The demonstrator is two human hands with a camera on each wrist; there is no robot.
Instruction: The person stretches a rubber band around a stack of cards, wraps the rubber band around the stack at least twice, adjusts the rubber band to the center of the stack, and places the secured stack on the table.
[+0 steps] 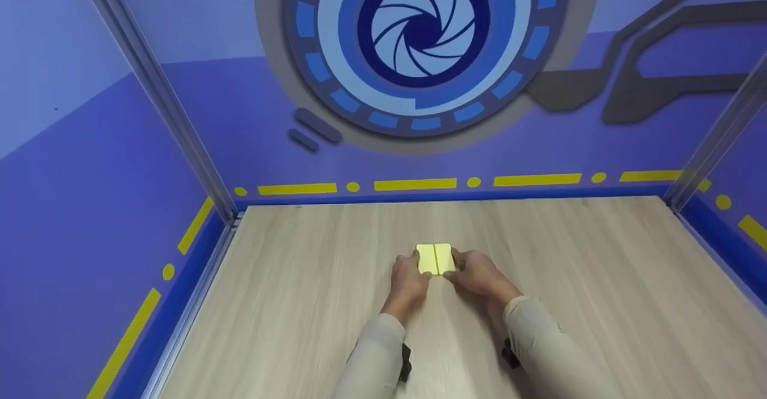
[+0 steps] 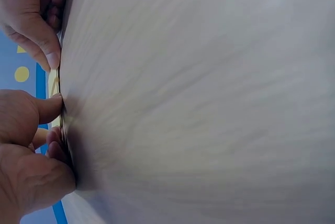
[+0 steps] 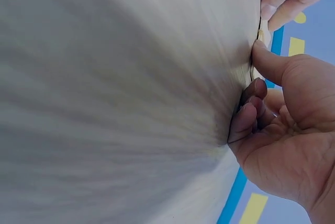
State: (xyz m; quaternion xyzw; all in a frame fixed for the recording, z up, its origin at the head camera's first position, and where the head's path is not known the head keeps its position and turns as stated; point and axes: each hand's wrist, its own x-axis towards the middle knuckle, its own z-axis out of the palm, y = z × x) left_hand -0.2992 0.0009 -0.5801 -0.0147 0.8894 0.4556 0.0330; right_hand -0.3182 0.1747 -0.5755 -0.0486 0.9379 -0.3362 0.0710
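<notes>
Two flat yellow pieces, a left one (image 1: pixel 426 260) and a right one (image 1: pixel 445 257), lie side by side on the wooden tabletop, forming a small square with a thin dark line between them. My left hand (image 1: pixel 407 280) pinches the left piece, thumb at its near edge and fingers along its outer side. On the other side my right hand (image 1: pixel 481 273) holds the right piece the same way. Both wrist views show the thumbs at the thin edge, low against the table; in the right wrist view the right hand's (image 3: pixel 293 124) other fingers are curled under.
The wooden table (image 1: pixel 305 303) runs back to a blue-purple wall (image 1: pixel 210 105) with yellow dashes and a large round painted emblem (image 1: pixel 424 30). Metal posts (image 1: pixel 156 87) stand at the corners, and side panels (image 1: pixel 72 207) close off left and right.
</notes>
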